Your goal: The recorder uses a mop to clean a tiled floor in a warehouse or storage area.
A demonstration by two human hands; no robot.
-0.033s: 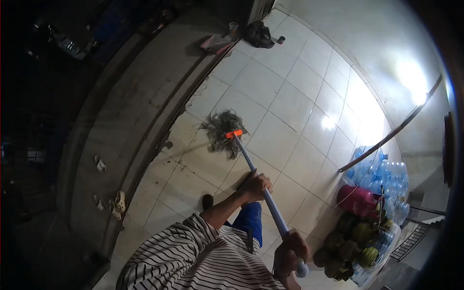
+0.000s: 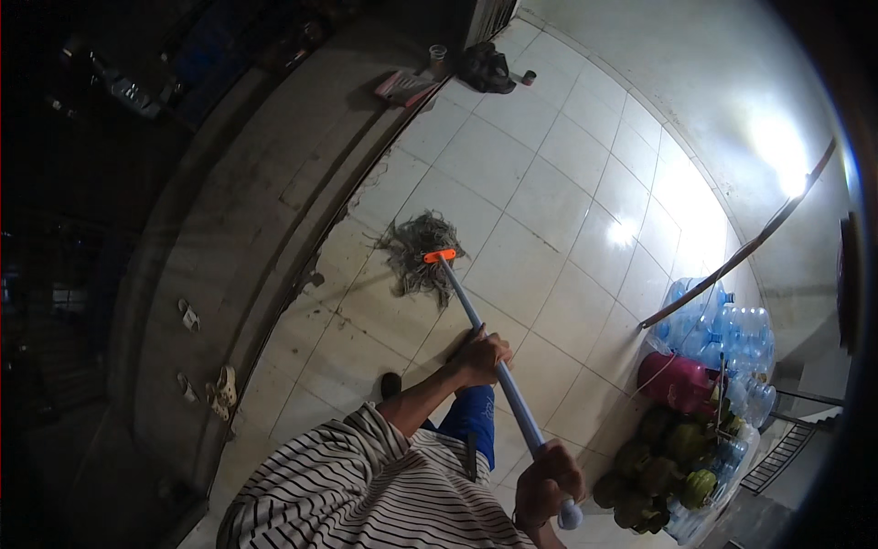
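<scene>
A string mop lies on the tiled floor, its grey strands [image 2: 416, 240] spread out around an orange connector [image 2: 440, 256]. From there its blue-grey handle [image 2: 521, 403] slants down to the right, toward my body. My left hand [image 2: 483, 357] is wrapped around the middle of the handle. Lower down, my right hand [image 2: 551, 478] grips it close to the rounded end cap [image 2: 570, 515], which sticks out below the fist. The strands rest flat on the tiles, near the floor's broken left edge.
Clear blue water jugs [image 2: 722, 320], a pink gas cylinder [image 2: 675, 382] and several green gas cylinders [image 2: 658, 467] stand at the right. A black bag [image 2: 486, 69] and a small can [image 2: 529, 78] sit at the far end. Clogs [image 2: 221, 393] lie beyond the left step.
</scene>
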